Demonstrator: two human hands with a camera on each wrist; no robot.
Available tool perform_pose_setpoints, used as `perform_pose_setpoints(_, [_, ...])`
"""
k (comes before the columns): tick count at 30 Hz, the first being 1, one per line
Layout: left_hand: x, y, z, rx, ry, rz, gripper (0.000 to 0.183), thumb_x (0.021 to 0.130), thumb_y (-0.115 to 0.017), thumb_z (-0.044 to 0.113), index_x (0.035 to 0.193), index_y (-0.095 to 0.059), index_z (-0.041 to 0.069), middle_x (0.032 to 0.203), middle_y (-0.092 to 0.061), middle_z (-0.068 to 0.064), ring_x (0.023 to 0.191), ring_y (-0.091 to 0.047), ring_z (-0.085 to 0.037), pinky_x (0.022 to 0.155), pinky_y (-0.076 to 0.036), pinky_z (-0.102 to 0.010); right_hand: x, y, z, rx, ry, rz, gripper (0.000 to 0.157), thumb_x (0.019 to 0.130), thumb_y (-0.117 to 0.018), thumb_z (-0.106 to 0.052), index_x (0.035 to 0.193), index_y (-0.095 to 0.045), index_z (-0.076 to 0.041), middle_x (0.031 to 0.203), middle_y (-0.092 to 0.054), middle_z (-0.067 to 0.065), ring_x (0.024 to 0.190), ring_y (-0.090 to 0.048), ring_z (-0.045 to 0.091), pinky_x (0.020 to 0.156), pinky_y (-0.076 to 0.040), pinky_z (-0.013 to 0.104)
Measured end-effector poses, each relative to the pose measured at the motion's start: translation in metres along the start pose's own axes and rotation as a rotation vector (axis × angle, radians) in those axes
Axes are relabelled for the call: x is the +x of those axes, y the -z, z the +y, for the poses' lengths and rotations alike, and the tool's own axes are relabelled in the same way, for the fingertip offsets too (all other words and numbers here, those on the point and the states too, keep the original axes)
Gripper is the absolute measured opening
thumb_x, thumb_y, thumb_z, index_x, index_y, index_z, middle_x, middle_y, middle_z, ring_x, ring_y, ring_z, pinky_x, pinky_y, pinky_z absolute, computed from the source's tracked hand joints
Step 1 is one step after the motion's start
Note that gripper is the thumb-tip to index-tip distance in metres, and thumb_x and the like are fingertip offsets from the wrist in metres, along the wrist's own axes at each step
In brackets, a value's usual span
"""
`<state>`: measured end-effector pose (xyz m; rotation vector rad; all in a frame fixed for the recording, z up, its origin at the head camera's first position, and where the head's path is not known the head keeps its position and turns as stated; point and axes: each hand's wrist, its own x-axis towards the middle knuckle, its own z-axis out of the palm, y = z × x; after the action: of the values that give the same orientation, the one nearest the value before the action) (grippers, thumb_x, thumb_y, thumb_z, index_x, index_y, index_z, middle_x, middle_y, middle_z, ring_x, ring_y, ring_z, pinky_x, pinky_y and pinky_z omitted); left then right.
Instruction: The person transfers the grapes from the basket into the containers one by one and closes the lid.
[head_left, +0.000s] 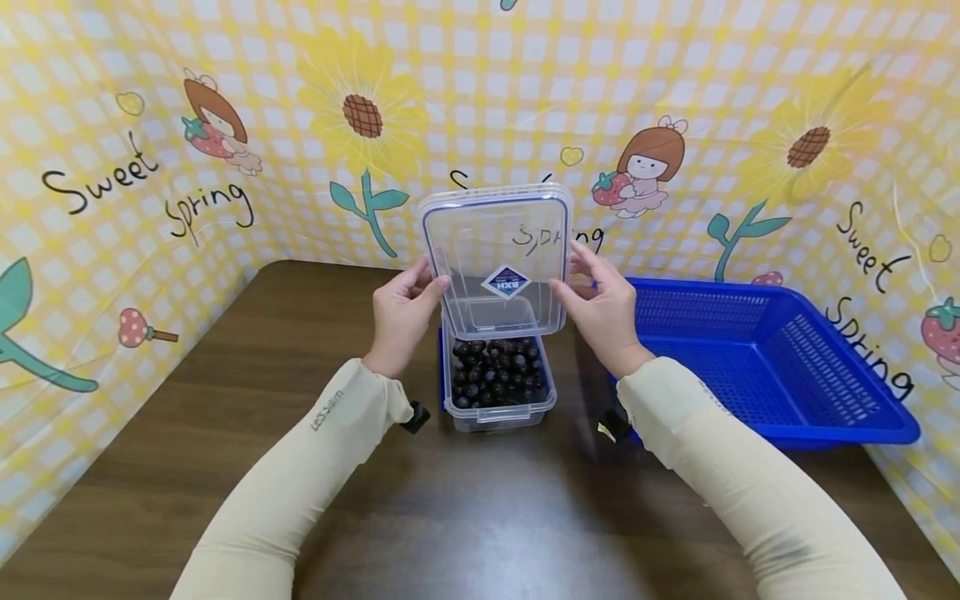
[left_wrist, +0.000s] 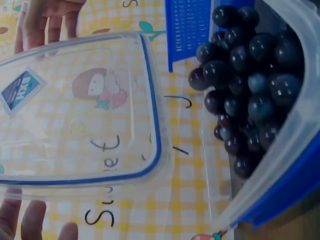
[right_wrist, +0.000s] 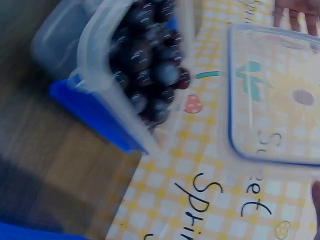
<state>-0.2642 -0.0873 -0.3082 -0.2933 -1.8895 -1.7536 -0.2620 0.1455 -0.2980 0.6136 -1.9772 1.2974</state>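
Observation:
A clear plastic lid (head_left: 480, 233) with a blue seal and a blue diamond label is held up, tilted nearly upright. My left hand (head_left: 405, 312) pinches its left edge between thumb and fingers. At the opposite edge my right hand (head_left: 603, 308) holds it the same way. Just below stands a clear plastic container (head_left: 495, 421) without its lid on. Dark round fruit, like black grapes (head_left: 495, 375), fill it. The left wrist view shows the lid (left_wrist: 50, 140) apart from the grapes (left_wrist: 250, 85). The container's far rim is hidden behind the lid.
A large blue plastic basket (head_left: 772, 435) stands on the right of the wooden table (head_left: 262, 350). A blue edge (head_left: 442, 379) shows beside and under the container. A yellow checked cloth (head_left: 480, 92) with printed flowers surrounds the table.

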Motion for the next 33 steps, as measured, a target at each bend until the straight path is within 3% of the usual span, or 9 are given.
perform_pose_setpoints(5, [0.003, 0.0, 0.004, 0.008, 0.034, -0.008, 0.037, 0.087, -0.066, -0.002, 0.122, -0.057, -0.011, 0.102, -0.065, -0.031, 0.062, -0.054, 0.007, 0.062, -0.046, -0.01, 0.0, 0.002, -0.001, -0.025, -0.053, -0.155, 0.063, 0.08, -0.068, 0.013, 0.138, -0.042, 0.011, 0.112, -0.051, 0.027, 0.102, -0.056, 0.034, 0.086, -0.052, 0.038])
perform_pose_setpoints(10, [0.006, 0.001, 0.01, 0.066, 0.072, -0.087, 0.041, 0.09, -0.065, 0.004, 0.128, -0.053, -0.008, 0.104, -0.066, -0.028, 0.07, -0.056, 0.004, 0.068, -0.047, -0.011, 0.007, 0.002, -0.004, -0.047, -0.141, -0.134, 0.063, 0.081, -0.067, 0.01, 0.139, -0.043, 0.007, 0.111, -0.052, 0.025, 0.099, -0.057, 0.033, 0.086, -0.052, 0.043])
perform_pose_setpoints(14, [0.008, 0.003, 0.012, 0.162, 0.099, -0.182, 0.049, 0.089, -0.068, 0.007, 0.134, -0.05, -0.002, 0.103, -0.068, -0.024, 0.078, -0.063, -0.01, 0.068, -0.047, -0.013, 0.014, 0.005, -0.006, -0.104, -0.223, -0.121, 0.063, 0.082, -0.065, 0.007, 0.141, -0.043, 0.004, 0.111, -0.054, 0.024, 0.098, -0.059, 0.032, 0.086, -0.052, 0.043])
perform_pose_setpoints(17, [0.011, 0.002, 0.012, 0.175, 0.129, -0.252, 0.056, 0.088, -0.07, 0.008, 0.138, -0.046, 0.003, 0.102, -0.068, -0.023, 0.084, -0.065, -0.021, 0.067, -0.048, -0.014, 0.019, 0.007, -0.006, -0.158, -0.262, -0.124, 0.063, 0.082, -0.063, 0.005, 0.142, -0.043, 0.002, 0.112, -0.055, 0.023, 0.098, -0.059, 0.032, 0.085, -0.052, 0.043])
perform_pose_setpoints(22, [0.013, 0.003, 0.012, 0.165, 0.212, -0.323, 0.062, 0.089, -0.067, 0.008, 0.144, -0.038, 0.006, 0.108, -0.067, -0.022, 0.084, -0.062, -0.014, 0.069, -0.05, -0.018, 0.025, 0.007, -0.007, -0.21, -0.305, -0.17, 0.063, 0.082, -0.062, 0.003, 0.142, -0.043, 0.002, 0.113, -0.056, 0.023, 0.098, -0.06, 0.034, 0.082, -0.052, 0.045])
perform_pose_setpoints(28, [0.008, 0.012, 0.009, 0.174, 0.332, -0.307, 0.061, 0.093, -0.061, 0.005, 0.147, -0.034, 0.007, 0.114, -0.063, -0.024, 0.069, -0.06, -0.005, 0.064, -0.056, -0.026, 0.025, -0.001, -0.007, -0.17, -0.382, -0.276, 0.061, 0.085, -0.066, 0.001, 0.142, -0.042, 0.001, 0.116, -0.058, 0.025, 0.1, -0.062, 0.035, 0.085, -0.053, 0.043])
perform_pose_setpoints(33, [0.007, 0.011, 0.007, 0.174, 0.369, -0.256, 0.052, 0.093, -0.062, 0.007, 0.142, -0.044, 0.003, 0.115, -0.064, -0.024, 0.059, -0.062, -0.006, 0.056, -0.054, -0.022, 0.024, -0.004, -0.007, -0.101, -0.543, -0.221, 0.049, 0.085, -0.071, -0.007, 0.13, -0.056, 0.002, 0.116, -0.065, 0.02, 0.104, -0.064, 0.03, 0.086, -0.052, 0.04])
